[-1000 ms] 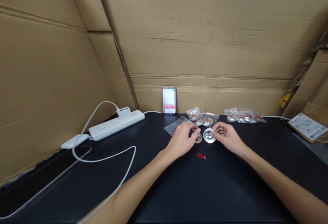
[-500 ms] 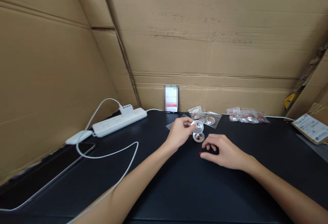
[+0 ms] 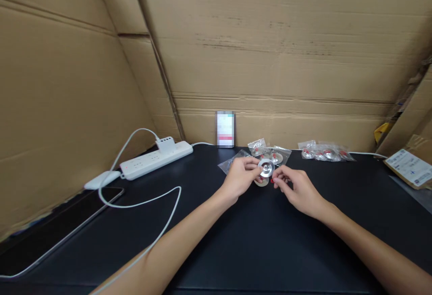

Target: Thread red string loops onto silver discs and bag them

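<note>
My left hand (image 3: 240, 174) grips a shiny round metal disc (image 3: 267, 168) by its left edge, between thumb and fingers, with the disc's face toward me. My right hand (image 3: 297, 189) is closed in a pinch just right of the disc, and a small red piece (image 3: 272, 180) shows at its fingertips. Partly covered by the held disc and my left fingers, a second metal disc (image 3: 261, 183) lies on the black tabletop. Behind my hands are clear plastic bags (image 3: 282, 154) with metal discs that have red centres.
More bagged discs (image 3: 326, 152) lie at the back right, near a labelled package (image 3: 410, 168). A lit phone (image 3: 225, 129) leans on the cardboard wall (image 3: 290, 74). To the left are a white power strip (image 3: 157, 160), a white cable (image 3: 148, 203) and a dark tablet (image 3: 64, 223).
My right hand has moved up and toward the disc, its fingers drawing together, bringing the red piece up with it. My left hand has shifted the held disc slightly right.
</note>
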Demonstrator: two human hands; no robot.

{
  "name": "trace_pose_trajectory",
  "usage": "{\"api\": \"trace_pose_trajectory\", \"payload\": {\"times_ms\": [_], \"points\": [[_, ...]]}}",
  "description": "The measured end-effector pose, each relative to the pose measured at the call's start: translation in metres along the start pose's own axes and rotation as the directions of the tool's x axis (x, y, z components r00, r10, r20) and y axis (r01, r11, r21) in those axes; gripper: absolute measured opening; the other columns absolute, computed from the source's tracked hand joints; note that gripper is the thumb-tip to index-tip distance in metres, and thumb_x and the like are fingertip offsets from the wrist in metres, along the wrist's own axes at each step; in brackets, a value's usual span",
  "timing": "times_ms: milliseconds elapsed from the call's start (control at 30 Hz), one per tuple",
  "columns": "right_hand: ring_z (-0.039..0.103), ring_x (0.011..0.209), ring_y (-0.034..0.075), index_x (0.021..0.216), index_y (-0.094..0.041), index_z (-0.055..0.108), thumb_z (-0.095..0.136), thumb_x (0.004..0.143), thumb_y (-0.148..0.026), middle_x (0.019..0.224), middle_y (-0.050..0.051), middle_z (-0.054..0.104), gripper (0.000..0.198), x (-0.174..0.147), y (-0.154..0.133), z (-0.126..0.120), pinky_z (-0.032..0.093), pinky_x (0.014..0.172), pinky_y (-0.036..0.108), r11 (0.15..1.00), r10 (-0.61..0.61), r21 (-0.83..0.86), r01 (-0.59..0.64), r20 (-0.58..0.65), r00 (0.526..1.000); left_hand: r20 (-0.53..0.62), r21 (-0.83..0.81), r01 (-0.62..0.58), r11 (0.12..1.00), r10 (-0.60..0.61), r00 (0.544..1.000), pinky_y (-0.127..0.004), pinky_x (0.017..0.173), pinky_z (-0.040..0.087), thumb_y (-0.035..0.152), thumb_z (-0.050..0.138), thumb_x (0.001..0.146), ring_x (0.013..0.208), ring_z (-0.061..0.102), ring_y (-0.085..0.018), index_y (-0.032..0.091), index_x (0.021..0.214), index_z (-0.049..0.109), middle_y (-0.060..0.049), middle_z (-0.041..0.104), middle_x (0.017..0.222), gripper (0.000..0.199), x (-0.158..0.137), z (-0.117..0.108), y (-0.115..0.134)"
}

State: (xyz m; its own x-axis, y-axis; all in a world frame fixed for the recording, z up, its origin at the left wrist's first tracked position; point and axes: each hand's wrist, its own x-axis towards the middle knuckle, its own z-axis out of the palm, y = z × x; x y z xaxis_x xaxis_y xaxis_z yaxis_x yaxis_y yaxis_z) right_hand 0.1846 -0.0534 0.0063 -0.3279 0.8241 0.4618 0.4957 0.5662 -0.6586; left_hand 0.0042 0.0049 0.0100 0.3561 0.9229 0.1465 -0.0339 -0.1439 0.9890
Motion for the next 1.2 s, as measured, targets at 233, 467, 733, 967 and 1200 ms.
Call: {"api": "trace_pose_trajectory", "payload": {"times_ms": [233,467,733,967,1200], "points": [[0.065,0.072,0.018,0.091,-0.019,0.069,0.062,0.087,-0.026,0.088,0.005,0.070,0.011,0.004,0.016,0.002,0.053,0.069,0.030,0.982,0.084,0.183,-0.050,-0.184,0.979,0.098,-0.091,0.046,0.995,-0.036,0.994,-0.031,0.068,0.058,0.022,0.074,0.075,0.065,0.071,-0.018,0.010,0.087,0.067,-0.008,0.072,0.078,0.018,-0.006,0.008,0.000],[0.067,0.073,0.019,0.092,-0.020,0.072,0.063,0.085,-0.022,0.088,0.005,0.073,0.011,0.003,0.012,-0.003,0.054,0.071,0.031,0.995,0.069,0.080,-0.051,-0.242,0.968,0.110,-0.194,0.085,0.977,-0.065,0.992,-0.036,0.075,0.059,0.021,0.081,0.068,0.071,0.072,-0.021,0.008,0.087,0.066,-0.010,0.073,0.080,0.028,-0.010,0.014,0.003],[0.057,0.069,0.016,0.088,-0.019,0.064,0.052,0.091,-0.016,0.083,0.004,0.063,0.013,0.003,0.006,-0.002,0.045,0.064,0.027,0.976,-0.069,-0.217,0.015,-0.243,0.968,0.122,-0.288,0.103,0.952,-0.070,0.990,-0.043,0.082,0.058,0.024,0.086,0.062,0.074,0.072,-0.023,0.007,0.089,0.067,-0.011,0.073,0.083,0.038,-0.014,0.019,0.001],[0.058,0.079,0.019,0.091,-0.019,0.059,0.048,0.093,-0.015,0.088,0.005,0.060,0.012,-0.001,0.012,0.005,0.046,0.073,0.030,0.947,-0.117,-0.317,0.046,-0.210,0.971,0.089,-0.268,0.091,0.959,-0.070,0.994,-0.044,0.085,0.057,0.027,0.082,0.068,0.074,0.071,-0.022,0.008,0.088,0.069,-0.010,0.073,0.083,0.030,-0.019,0.023,0.004],[0.058,0.078,0.020,0.090,-0.019,0.065,0.050,0.093,-0.015,0.081,0.005,0.063,0.016,-0.003,0.011,0.011,0.048,0.073,0.032,0.927,-0.209,-0.361,0.099,-0.279,0.937,0.089,-0.328,0.056,0.943,-0.028,0.996,-0.041,0.083,0.058,0.025,0.076,0.073,0.075,0.068,-0.019,0.010,0.079,0.066,-0.006,0.068,0.075,0.019,-0.018,0.022,0.000]]}}
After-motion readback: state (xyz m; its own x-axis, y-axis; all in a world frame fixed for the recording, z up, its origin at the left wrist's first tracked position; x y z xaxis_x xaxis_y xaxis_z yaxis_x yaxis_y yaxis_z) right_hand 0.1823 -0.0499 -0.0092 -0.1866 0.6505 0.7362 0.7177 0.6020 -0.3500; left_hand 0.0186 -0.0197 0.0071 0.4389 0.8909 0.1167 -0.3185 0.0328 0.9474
